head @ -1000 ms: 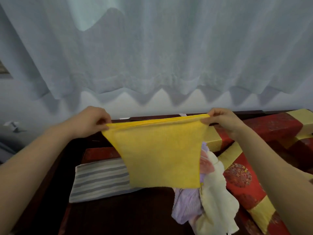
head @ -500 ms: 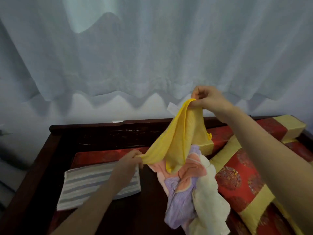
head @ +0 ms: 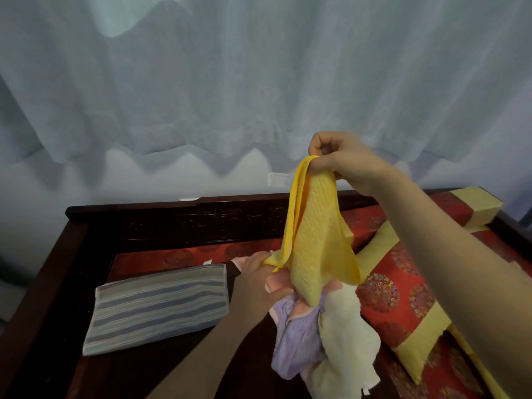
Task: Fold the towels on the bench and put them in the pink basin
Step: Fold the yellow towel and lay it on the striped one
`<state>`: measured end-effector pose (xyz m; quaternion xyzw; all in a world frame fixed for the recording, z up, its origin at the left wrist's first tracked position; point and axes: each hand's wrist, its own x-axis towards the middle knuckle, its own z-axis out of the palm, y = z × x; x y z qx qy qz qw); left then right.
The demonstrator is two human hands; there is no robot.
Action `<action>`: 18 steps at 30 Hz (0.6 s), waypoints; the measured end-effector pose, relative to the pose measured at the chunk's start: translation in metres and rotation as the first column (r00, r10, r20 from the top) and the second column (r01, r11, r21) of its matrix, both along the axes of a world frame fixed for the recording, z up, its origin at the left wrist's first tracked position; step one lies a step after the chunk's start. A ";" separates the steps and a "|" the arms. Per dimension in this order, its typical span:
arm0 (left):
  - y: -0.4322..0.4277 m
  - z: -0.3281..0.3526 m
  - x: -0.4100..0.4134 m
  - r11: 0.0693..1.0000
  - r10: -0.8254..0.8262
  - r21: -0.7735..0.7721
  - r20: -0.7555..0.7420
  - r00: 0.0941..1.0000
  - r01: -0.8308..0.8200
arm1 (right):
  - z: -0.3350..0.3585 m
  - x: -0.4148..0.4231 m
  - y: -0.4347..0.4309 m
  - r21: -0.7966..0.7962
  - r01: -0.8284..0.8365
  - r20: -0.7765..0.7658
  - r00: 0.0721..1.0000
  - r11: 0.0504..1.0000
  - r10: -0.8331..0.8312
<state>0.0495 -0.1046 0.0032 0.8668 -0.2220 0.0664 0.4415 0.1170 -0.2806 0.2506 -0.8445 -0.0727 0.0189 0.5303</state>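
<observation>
A yellow towel hangs doubled over the dark wooden bench. My right hand pinches its top edges high up. My left hand grips its lower corner down by the pile. Under the yellow towel lies a heap of unfolded towels: a lilac one, a cream one and a pink one. A grey striped towel lies folded flat on the bench to the left. The pink basin is not in view.
Red patterned cushions with yellow borders cover the bench's right side. A white curtain hangs behind the bench's carved backrest.
The yellow towel, held spread wide between both hands, is now doubled. My right hand rose with the top edges; my left hand dropped to the lower corner.
</observation>
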 end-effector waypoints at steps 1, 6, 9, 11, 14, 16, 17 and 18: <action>0.002 -0.001 0.001 1.000 0.016 0.008 -0.011 1.000 -0.016 | 0.000 -0.001 -0.001 0.024 -0.017 -0.018 1.000 1.000 0.017; 0.003 0.005 0.012 0.979 0.204 -0.022 0.010 0.979 -0.204 | 0.008 -0.007 -0.007 0.280 -0.109 -0.107 0.984 0.954 0.144; -0.002 0.004 0.010 0.975 0.221 -0.015 -0.033 0.975 -0.221 | 0.011 -0.010 -0.010 0.351 -0.153 -0.093 0.976 0.924 0.197; -0.008 0.004 0.009 0.974 0.222 -0.030 -0.022 0.975 -0.223 | 0.013 -0.011 -0.010 0.390 -0.189 -0.079 0.968 0.901 0.238; -0.008 0.010 0.010 0.986 0.100 -0.129 -0.057 0.993 -0.107 | 0.013 -0.011 -0.010 0.390 -0.233 -0.055 0.960 0.891 0.275; 0.008 0.015 0.015 0.966 -0.090 -0.251 -0.126 0.988 0.056 | 0.011 -0.011 -0.017 0.360 -0.188 -0.043 0.975 0.914 0.218; 0.022 0.021 0.018 0.952 -0.170 -0.284 -0.167 0.971 0.117 | 0.009 -0.010 -0.024 0.342 -0.148 -0.040 0.984 0.928 0.172; 0.037 0.028 0.022 0.945 -0.209 -0.295 -0.210 0.955 0.142 | 0.005 -0.009 -0.032 0.327 -0.103 -0.044 0.991 0.939 0.124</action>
